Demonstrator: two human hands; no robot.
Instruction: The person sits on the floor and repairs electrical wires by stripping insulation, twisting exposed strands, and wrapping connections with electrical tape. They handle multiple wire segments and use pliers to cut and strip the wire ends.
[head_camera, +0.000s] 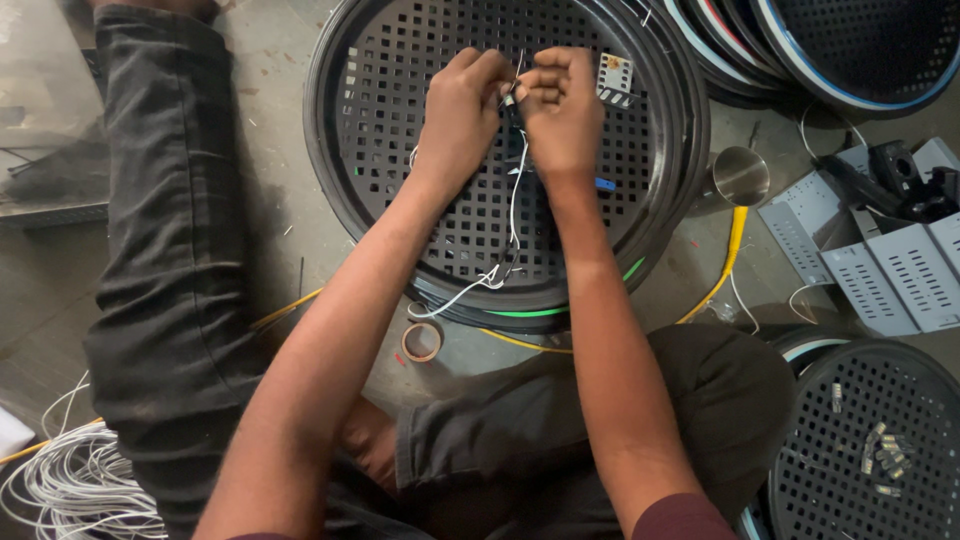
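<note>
Dark trousers (170, 300) on folded legs were seen nearest the camera, seated on a dusty concrete floor (280, 120). Both forearms were stretched over a round black perforated grille (400, 110) lying flat on that floor. The left hand (460, 110) and right hand (562, 112) were held touching each other above the grille's middle, fingers closed on a thin white wire (515, 215) that trailed down toward the grille's near rim. A small roll of tape (422, 341) was seen on the floor just below the grille. A coil of white wire (80, 485) was lying at the lower left, grey perforated metal brackets (885, 275) at the right, more round grilles (870, 440) beside them.
</note>
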